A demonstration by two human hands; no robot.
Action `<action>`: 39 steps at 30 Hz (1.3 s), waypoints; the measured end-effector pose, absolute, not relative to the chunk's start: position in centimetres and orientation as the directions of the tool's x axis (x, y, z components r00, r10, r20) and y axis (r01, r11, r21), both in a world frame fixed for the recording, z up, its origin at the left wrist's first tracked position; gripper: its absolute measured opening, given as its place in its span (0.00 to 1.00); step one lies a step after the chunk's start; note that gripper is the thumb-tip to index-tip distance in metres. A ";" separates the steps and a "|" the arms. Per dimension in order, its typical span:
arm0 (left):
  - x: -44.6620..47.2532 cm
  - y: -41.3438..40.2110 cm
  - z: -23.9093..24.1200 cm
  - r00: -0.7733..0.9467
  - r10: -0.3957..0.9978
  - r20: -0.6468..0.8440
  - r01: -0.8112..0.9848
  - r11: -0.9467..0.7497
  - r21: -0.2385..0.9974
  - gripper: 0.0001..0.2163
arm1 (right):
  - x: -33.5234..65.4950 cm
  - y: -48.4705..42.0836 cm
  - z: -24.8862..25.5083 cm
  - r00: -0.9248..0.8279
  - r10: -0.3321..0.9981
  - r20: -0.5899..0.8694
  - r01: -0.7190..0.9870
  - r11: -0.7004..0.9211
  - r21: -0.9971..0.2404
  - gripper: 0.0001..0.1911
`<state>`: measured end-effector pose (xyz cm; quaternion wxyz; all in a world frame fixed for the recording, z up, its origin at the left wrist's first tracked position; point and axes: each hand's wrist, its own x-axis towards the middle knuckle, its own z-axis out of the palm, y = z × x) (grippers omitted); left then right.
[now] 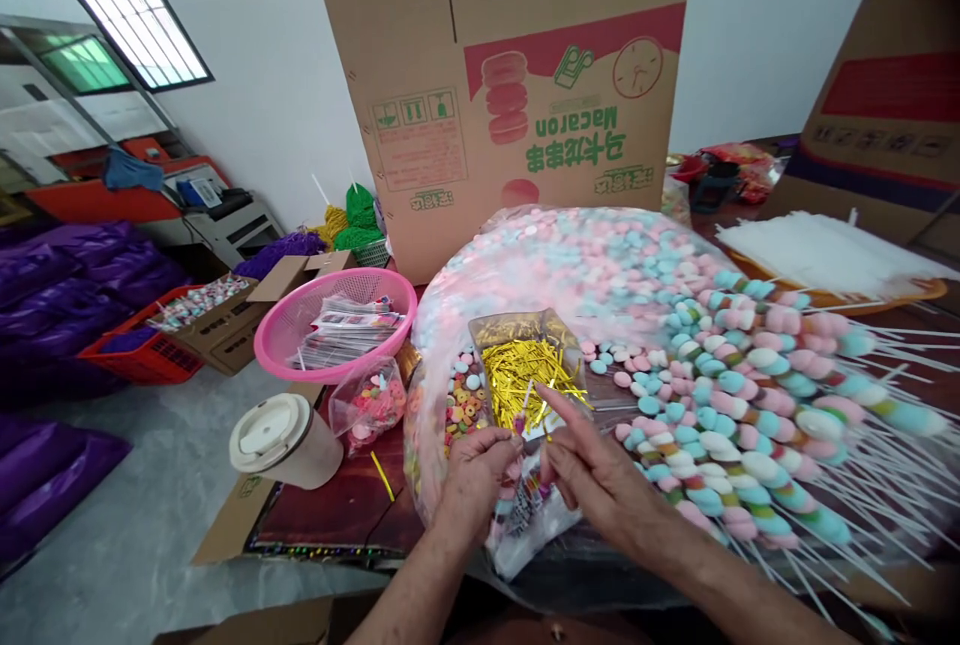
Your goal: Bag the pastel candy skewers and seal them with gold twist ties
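Note:
My left hand is closed in a pinch on the gathered neck of a printed clear plastic bag with pastel marshmallows inside. A thin white stick pokes up from that neck. Beside it, my right hand points its index finger forward. Its thumb and other fingers are closed at the neck, where a bit of gold twist tie shows, partly hidden. Just beyond both hands, a clear box holds a heap of gold twist ties.
Loose pink and blue marshmallows fill a big plastic bag behind the box. Marshmallow skewers are piled right. Left are a pink basket of printed wrappers, a lidded cup and a small candy bag. A cardboard box stands behind.

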<state>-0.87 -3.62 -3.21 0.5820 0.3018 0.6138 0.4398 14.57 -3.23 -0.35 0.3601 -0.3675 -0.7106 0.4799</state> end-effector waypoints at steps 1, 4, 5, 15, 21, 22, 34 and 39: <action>-0.6 -3.7 -3.1 -0.127 0.879 -0.459 -0.179 0.435 0.883 0.08 | 14.0 -3.6 -1.1 -0.455 0.884 0.106 0.127 0.183 -0.975 0.21; -0.1 -3.8 -2.6 -0.111 0.888 -0.446 -0.190 0.421 0.887 0.07 | 12.9 -3.5 -2.5 -0.401 0.913 -0.079 0.018 -0.078 -0.997 0.17; 0.0 -3.9 -2.5 -0.112 0.890 -0.441 -0.179 0.418 0.890 0.07 | 12.8 -3.3 -2.7 -0.402 0.907 -0.126 0.005 -0.135 -0.991 0.17; -0.4 -4.6 -2.8 0.033 0.936 -0.350 0.023 0.350 0.937 0.07 | 12.8 -2.0 -2.2 -0.413 0.849 -0.329 0.143 -0.296 -0.944 0.13; -0.7 -4.7 -3.5 0.107 0.980 -0.166 0.068 0.160 0.985 0.15 | 12.8 -1.7 -3.0 -0.361 0.886 -0.291 0.216 -0.224 -0.950 0.10; -0.6 -4.7 -3.6 0.082 0.980 -0.182 0.006 0.182 0.983 0.15 | 12.7 -1.8 -3.2 -0.348 0.894 -0.281 0.209 -0.218 -0.953 0.10; -0.3 -5.2 -2.9 0.511 0.761 -0.400 -0.492 0.641 0.590 0.11 | 15.6 -2.6 1.6 -0.776 0.630 -0.038 0.115 0.082 -0.990 0.10; 0.2 -4.8 -3.4 0.325 0.809 -0.490 -0.608 0.576 0.546 0.09 | 13.9 -2.8 -1.6 -0.389 0.903 -0.182 0.165 -0.126 -0.978 0.14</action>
